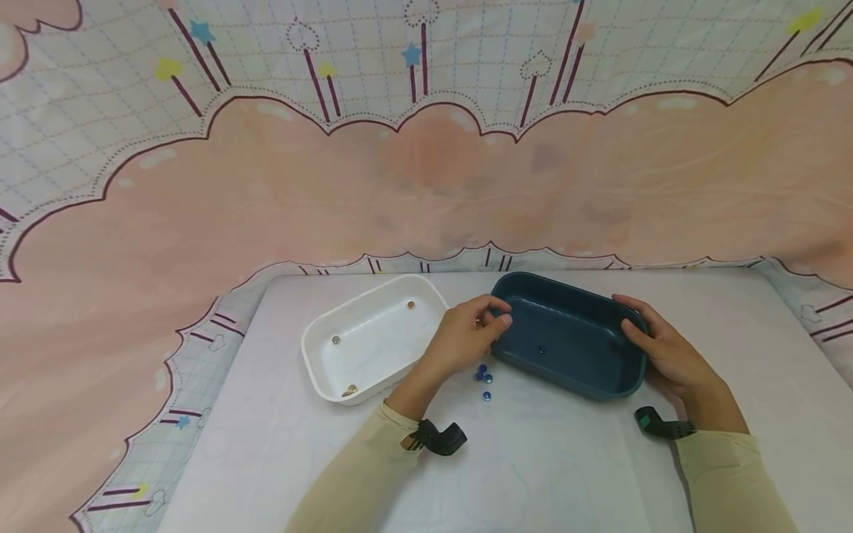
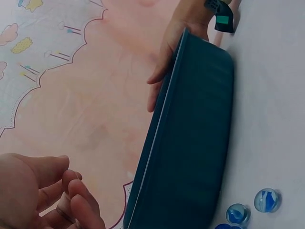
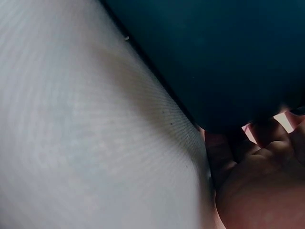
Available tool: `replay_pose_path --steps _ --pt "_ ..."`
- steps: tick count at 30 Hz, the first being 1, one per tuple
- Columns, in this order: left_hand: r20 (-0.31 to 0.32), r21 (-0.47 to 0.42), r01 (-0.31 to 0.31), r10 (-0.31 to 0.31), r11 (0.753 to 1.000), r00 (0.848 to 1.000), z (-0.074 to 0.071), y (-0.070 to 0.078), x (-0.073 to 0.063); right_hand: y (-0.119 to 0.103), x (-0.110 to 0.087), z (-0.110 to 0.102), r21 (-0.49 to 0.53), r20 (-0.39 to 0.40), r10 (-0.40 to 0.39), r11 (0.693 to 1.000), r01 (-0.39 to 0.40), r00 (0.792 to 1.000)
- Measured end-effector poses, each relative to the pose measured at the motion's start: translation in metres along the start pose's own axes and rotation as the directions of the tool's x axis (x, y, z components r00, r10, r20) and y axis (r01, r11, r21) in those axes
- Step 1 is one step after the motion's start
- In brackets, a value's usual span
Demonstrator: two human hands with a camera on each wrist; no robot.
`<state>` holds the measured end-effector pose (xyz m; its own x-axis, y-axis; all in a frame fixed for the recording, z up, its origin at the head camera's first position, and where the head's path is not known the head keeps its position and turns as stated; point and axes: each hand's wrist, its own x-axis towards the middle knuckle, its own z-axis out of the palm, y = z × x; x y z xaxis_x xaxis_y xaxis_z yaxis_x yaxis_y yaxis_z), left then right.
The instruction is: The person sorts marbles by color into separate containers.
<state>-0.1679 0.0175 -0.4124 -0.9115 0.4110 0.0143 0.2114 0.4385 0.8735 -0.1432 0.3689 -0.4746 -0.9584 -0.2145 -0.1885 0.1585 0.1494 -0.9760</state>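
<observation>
My right hand [image 1: 676, 363] grips the right end of a dark blue plastic tray [image 1: 566, 381], thumb over the rim and fingers along the outside. My left hand [image 1: 466, 333] hovers at the tray's left end, its fingertips over the rim. In the left wrist view its fingers [image 2: 86, 200] are loosely bent, with the thumb near the index finger and nothing showing between them. One dark marble [image 1: 541, 349] lies inside the blue tray. Several blue glass marbles [image 1: 486, 396] sit on the table just in front of it, close to my left hand.
A white tray [image 1: 320, 381] stands to the left, partly behind my left hand, with several amber marbles [image 1: 336, 340] in it. Both trays rest on a white-covered table [image 1: 553, 466]. A patterned peach curtain [image 1: 426, 192] hangs behind the table.
</observation>
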Motion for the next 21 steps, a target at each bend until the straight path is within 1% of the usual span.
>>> replay_pose_path --steps 6,10,15,18,21 --pt "-0.008 0.008 -0.016 0.016 1.000 1.000 -0.003 -0.003 -0.004 0.000 -0.001 -0.001 0.007 -0.005 -0.002 1.000 0.002 1.000" --pt "-0.010 0.026 -0.022 0.022 0.999 1.000 -0.006 -0.007 -0.010 0.000 0.000 -0.001 0.005 -0.008 -0.001 1.000 0.001 1.000" --pt "0.011 0.038 -0.012 0.012 0.999 1.000 -0.008 -0.013 -0.021 0.000 0.000 -0.001 0.009 -0.009 -0.004 1.000 0.004 1.000" --pt "0.031 0.039 0.009 -0.010 0.999 0.999 -0.010 -0.017 -0.028 0.001 0.000 -0.001 0.013 -0.013 -0.005 1.000 0.005 1.000" --pt "0.052 0.063 0.020 -0.024 0.998 0.998 -0.011 -0.022 -0.037 0.001 -0.001 -0.001 0.016 -0.012 -0.005 1.000 0.005 1.000"
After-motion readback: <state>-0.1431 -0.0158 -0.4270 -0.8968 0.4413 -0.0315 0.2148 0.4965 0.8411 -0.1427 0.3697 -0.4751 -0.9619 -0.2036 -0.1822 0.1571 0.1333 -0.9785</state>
